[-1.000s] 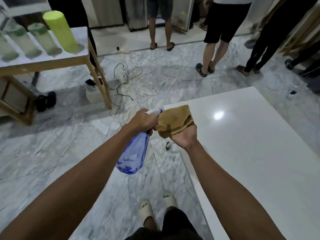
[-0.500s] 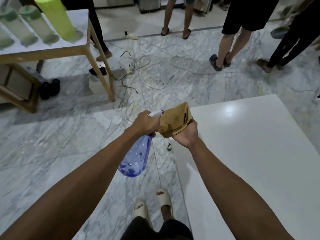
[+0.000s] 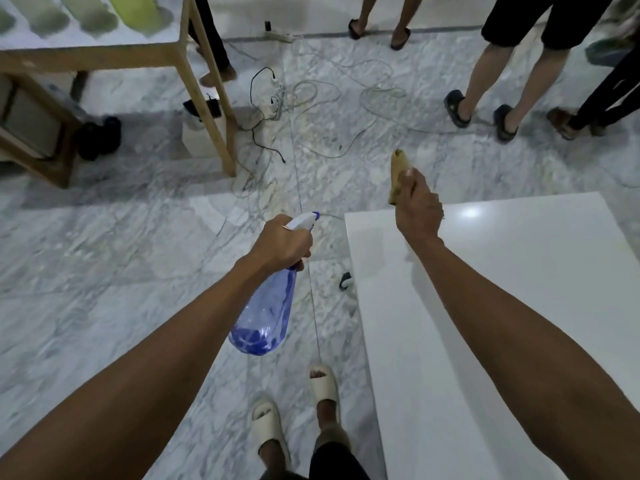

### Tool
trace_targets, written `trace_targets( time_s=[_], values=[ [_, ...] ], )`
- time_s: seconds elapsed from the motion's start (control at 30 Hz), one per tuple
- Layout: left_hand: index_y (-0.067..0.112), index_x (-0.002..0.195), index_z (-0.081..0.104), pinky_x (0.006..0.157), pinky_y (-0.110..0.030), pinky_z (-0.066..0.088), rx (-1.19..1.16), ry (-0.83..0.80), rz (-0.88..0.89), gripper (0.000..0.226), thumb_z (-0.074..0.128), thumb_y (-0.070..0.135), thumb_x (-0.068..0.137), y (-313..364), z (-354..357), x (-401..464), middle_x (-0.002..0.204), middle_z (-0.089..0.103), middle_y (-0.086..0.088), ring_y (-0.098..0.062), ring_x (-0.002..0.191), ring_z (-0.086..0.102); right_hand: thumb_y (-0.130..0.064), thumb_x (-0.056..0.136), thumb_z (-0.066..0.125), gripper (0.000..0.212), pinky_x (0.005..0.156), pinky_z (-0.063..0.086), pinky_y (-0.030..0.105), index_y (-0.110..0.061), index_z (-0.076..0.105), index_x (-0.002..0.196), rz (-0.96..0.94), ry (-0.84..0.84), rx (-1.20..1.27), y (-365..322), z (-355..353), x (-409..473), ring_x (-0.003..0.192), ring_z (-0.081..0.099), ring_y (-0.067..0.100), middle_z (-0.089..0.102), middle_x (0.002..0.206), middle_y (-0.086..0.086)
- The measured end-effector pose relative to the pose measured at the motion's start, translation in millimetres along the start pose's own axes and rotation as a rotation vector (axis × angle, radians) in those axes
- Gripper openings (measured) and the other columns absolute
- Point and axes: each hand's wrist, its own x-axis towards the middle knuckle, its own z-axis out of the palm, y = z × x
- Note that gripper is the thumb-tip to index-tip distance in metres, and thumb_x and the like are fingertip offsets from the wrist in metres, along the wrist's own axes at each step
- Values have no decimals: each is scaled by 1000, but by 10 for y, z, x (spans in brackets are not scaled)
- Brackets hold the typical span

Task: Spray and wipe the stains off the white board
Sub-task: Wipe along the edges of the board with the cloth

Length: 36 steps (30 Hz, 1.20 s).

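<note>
The white board (image 3: 519, 306) lies flat at the right, glossy, with a light glare near its far edge. My left hand (image 3: 282, 242) grips the neck of a blue transparent spray bottle (image 3: 265, 318); its white nozzle points right, toward the board's near-left corner, and the bottle hangs over the floor. My right hand (image 3: 417, 207) holds a folded brown cloth (image 3: 397, 174) upright above the board's far-left corner. The cloth is seen edge-on and partly hidden by my fingers. No stain shows plainly on the board.
Cables (image 3: 311, 109) and a power strip (image 3: 278, 34) lie tangled on the marble floor ahead. A wooden table (image 3: 104, 46) with green cylinders stands at far left. Several people's legs (image 3: 498, 81) stand beyond the board. My feet in pale slippers (image 3: 294, 407) are below.
My hands have separated: the right hand swung the cloth right and up, turning it edge-on, away from the nozzle. The left hand keeps the bottle in place. My view tilted down.
</note>
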Motion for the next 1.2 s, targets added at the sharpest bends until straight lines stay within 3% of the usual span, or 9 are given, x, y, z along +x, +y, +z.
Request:
trace_targets(
  time_s=[0.1, 0.17, 0.23, 0.33, 0.5, 0.57, 0.67, 0.9, 1.2],
  values=[
    [4, 77, 65, 40, -21, 43, -36, -7, -17, 20, 54, 8, 93, -285, -26, 130, 82, 67, -22, -13, 37, 55, -43, 107, 23, 56, 100, 43, 49, -9, 44, 146, -216, -168, -240, 149, 610, -55, 121, 54, 42, 56, 135, 24],
    [-3, 76, 65, 45, -24, 45, -47, -14, -33, 28, 55, 15, 96, -531, -50, 254, 82, 68, -26, -16, 39, 56, -39, 107, 16, 61, 102, 44, 56, -1, 49, 141, -224, -355, -402, 431, 1117, -217, 128, 51, 47, 50, 140, 32],
    [-13, 83, 64, 49, -26, 46, -58, -16, -44, 39, 58, 24, 94, -745, -78, 352, 87, 71, -31, -19, 39, 57, -38, 105, 15, 62, 113, 30, 60, 0, 37, 148, -282, -301, -544, 645, 1421, -326, 141, 35, 46, 34, 153, 31],
    [2, 84, 65, 45, -24, 47, -78, -69, -36, 23, 60, 25, 86, -939, -107, 395, 81, 66, -28, -22, 46, 55, -39, 104, 26, 64, 123, 4, 52, -6, 10, 157, -206, -307, -562, 529, 1475, -318, 152, 5, 35, 6, 164, 22],
    [-5, 93, 68, 45, -22, 45, -85, -106, 3, 26, 57, 18, 86, -1116, -126, 559, 87, 70, -29, -18, 39, 56, -63, 98, 28, 90, 122, -6, 47, 0, 0, 156, -80, -259, -566, 404, 1657, -38, 153, -7, 32, -5, 164, 20],
    [7, 97, 67, 45, -23, 45, -89, -122, 47, 22, 55, 19, 83, -1129, -127, 611, 94, 71, -31, -18, 39, 58, -62, 98, 28, 90, 123, -6, 47, 1, 2, 156, -60, -217, -584, 447, 1755, -45, 153, -5, 31, -3, 165, 20],
    [-4, 102, 68, 49, -27, 47, -78, -138, 71, 29, 55, 15, 84, -1193, -81, 697, 96, 71, -29, -22, 42, 59, -56, 100, 30, 84, 124, -1, 45, 3, 8, 155, -114, -123, -607, 473, 1806, -77, 153, 3, 32, 7, 164, 21],
    [0, 78, 58, 50, -27, 45, -66, -168, 163, 13, 55, 12, 84, -1373, 120, 678, 94, 69, -29, -25, 50, 60, -53, 101, 34, 82, 123, 1, 45, 4, 8, 155, -153, -69, -633, 573, 1850, -76, 153, 6, 32, 8, 164, 21],
    [1, 108, 67, 48, -23, 47, -79, -212, 165, 29, 54, 15, 86, -1753, 331, 497, 98, 72, -21, -16, 41, 61, -47, 102, 34, 79, 124, 0, 43, 5, 5, 154, -190, -82, -665, 672, 1778, -233, 153, 4, 32, 5, 164, 22]
  ],
)
